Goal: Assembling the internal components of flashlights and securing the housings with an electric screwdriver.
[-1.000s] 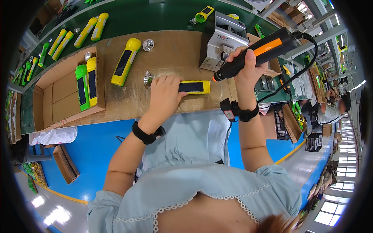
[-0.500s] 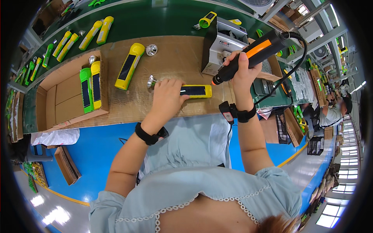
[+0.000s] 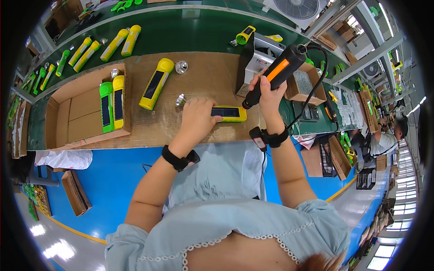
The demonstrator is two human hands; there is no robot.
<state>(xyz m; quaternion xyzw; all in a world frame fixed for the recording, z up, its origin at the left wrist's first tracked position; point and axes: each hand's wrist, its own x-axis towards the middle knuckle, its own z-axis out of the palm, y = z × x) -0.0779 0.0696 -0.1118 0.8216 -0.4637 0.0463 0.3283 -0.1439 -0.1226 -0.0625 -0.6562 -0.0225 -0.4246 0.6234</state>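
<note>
My left hand is closed over the head end of a yellow solar flashlight, pressing it down on the cardboard-covered bench. Its dark panel faces up. My right hand grips a black electric screwdriver with an orange stripe, its cable rising from the back end. The driver's tip is at the flashlight's right end; whether it touches cannot be made out. Beside my left hand lies a silver reflector. A second yellow flashlight lies further left, with another reflector by its head.
On the left a cardboard tray holds a green and a yellow flashlight. More flashlights lie along the green back surface. A grey metal device stands behind my right hand, beside a small box of screws. Someone sits far right.
My right hand has brought the screwdriver down and left, closer to the flashlight's end. My left hand stays on the flashlight. The whole view has shifted slightly.
</note>
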